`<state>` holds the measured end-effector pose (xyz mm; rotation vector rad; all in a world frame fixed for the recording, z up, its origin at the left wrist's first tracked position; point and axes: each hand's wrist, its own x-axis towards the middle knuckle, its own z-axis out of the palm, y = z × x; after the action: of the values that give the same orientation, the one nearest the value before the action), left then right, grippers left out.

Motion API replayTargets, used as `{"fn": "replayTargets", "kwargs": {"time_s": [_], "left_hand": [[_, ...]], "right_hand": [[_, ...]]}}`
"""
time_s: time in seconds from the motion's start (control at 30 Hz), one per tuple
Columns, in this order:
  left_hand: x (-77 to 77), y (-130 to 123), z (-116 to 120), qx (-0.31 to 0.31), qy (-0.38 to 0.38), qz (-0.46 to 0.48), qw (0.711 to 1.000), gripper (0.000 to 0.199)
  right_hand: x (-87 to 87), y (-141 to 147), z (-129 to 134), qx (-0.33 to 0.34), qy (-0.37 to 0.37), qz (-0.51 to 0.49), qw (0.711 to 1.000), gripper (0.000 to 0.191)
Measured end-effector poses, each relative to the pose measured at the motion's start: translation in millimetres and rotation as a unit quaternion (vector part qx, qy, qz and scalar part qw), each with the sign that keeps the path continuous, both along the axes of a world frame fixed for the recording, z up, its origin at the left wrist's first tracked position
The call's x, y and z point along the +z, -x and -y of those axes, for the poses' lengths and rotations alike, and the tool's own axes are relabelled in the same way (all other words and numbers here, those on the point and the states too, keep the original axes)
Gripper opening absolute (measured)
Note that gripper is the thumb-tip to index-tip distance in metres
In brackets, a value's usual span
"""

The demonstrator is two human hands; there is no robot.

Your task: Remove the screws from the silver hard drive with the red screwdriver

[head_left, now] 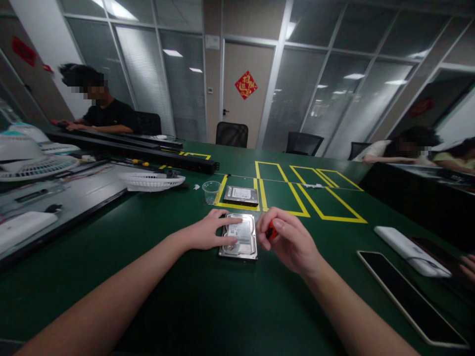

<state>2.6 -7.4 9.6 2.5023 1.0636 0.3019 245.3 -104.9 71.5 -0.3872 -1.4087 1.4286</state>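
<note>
Dark-green table [208, 306] carried yellow tape rectangles [345, 219]. Silver rectangular metal hard drive [245, 235] lay toward near edge; white-labelled hard drive [241, 195] sat farther in, beside clear plastic cup [212, 193]. Pale-rimmed black phone [410, 299] and white oblong plastic device [411, 251] lay toward right edge; big grey flat panel [85, 193], left edge.

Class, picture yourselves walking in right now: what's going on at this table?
A person is resting their left hand on a hard drive that lies flat on the green table. Their right hand, just to the right of the drive, grips an orange-red thing mostly hidden by the fingers. Farther back, a second hard drive lies within a yellow outline, a clear cup to its left.
</note>
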Motion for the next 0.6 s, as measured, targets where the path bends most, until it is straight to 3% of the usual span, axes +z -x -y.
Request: {"fn": "replayTargets", "kwargs": {"time_s": [0.4,0.6], "left_hand": [[2.5,-0.8,2.7,-0.007,-0.005,0.01,1.0,0.067],[2.8,-0.6,1.6,-0.01,-0.009,0.006,1.0,0.067]], "right_hand": [[-4.1,0.7,4.9,0.016,-0.045,0.109,0.993,0.023],[1.4,0.6,4.7,0.014,-0.042,0.043,0.998,0.022]]}}
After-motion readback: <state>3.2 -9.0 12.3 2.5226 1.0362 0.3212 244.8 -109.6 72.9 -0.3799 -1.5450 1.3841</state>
